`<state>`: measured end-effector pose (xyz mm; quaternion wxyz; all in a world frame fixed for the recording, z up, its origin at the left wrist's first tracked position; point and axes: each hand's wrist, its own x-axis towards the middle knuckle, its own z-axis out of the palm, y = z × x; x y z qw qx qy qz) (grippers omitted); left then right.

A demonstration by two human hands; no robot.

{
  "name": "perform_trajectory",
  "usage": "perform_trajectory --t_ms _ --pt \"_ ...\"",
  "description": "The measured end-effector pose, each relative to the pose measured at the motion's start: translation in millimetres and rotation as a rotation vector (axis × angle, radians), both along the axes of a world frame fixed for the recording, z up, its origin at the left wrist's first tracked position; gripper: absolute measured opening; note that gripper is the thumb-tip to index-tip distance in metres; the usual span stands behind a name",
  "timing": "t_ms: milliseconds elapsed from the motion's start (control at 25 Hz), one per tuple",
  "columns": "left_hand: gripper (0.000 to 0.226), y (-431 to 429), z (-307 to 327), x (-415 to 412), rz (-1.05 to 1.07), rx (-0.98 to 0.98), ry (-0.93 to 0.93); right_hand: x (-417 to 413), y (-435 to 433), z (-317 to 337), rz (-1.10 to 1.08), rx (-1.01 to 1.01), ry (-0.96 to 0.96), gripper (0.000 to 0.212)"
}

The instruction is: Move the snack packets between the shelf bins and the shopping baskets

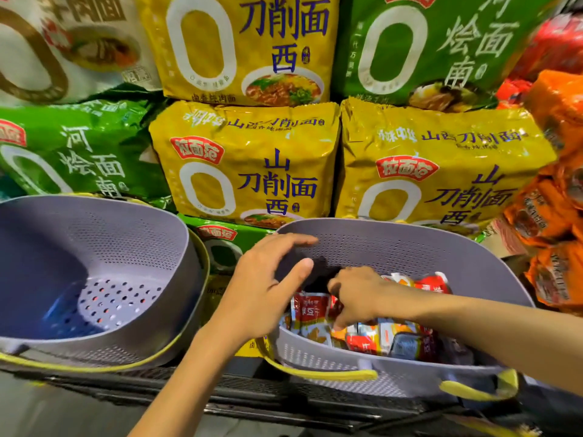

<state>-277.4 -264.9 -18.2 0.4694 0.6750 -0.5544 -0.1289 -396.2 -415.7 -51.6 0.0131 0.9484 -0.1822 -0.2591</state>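
Over the basket (pixel 410 230) rim, left hand (pixel 268 290) splayed, grip released; right hand (pixel 358 298), grip around a snack packet (pixel 343 335)

Bright light is falling from above, glinting off the glossy yellow plastic noodle bags (pixel 441 146) at the far side. The left hand (pixel 262 288) is casting a dark shadow onto the inner wall of the perforated grey plastic basket (pixel 394 244) on the right. Wide-angle distortion is bending the edges; orange foil packets (pixel 555 197) far right are blurring.
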Motion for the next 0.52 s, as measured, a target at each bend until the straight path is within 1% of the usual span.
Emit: perform_trajectory --t_ms 80,160,240,320,360,440,520 --pt "0.04 1 1 -1 0.005 0.007 -0.002 1 -1 7 -0.04 0.042 -0.026 0.058" --pt "0.042 1 3 -1 0.008 0.03 -0.007 2 -3 21 -0.086 0.08 -0.095 0.056" --pt "0.046 0 8 -1 0.012 0.045 -0.011 0 -10 45 -0.132 0.137 -0.196 0.046" --pt "0.049 -2 13 -1 0.025 0.051 0.001 -6 -23 75 -0.183 0.249 -0.33 0.031" --pt "0.05 -4 16 -1 0.034 0.053 0.01 -11 -29 91 -0.227 0.365 -0.407 0.023" --pt "0.05 -8 22 -3 0.03 0.071 0.057 -22 -29 120 -0.303 0.682 -0.566 0.013" --pt "0.041 -14 28 -4 -0.052 0.071 0.2 -26 -23 138 -0.342 0.928 -0.712 0.016"
